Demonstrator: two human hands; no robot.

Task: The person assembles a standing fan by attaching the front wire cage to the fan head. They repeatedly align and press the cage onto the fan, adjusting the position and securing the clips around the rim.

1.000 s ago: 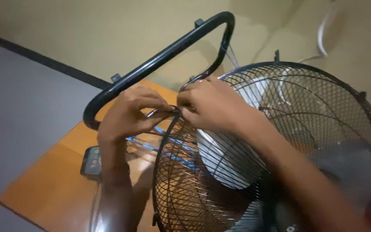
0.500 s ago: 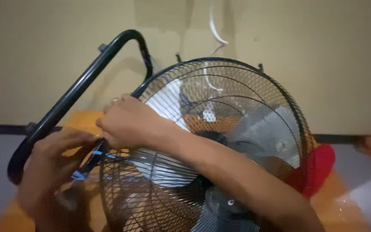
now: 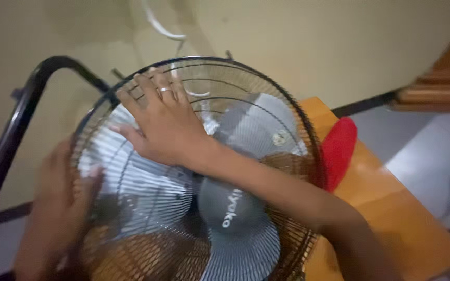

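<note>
The left hand point(image 3: 53, 208), blurred, presses open-palmed against the near-left rim of the round black wire-mesh fan guard point(image 3: 287, 112). The guard stands on the orange wooden table point(image 3: 391, 208), face tilted up toward the camera, grey blades behind it. Farther, the right hand point(image 3: 160, 119) lies flat, fingers spread, on the guard's top, grasping nothing.

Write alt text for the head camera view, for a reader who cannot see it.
Two bare hands press on a round black wire fan guard: the right hand lies flat near its top rim, the blurred left hand at its left edge. Grey fan blades show behind the mesh, on an orange table.
</note>
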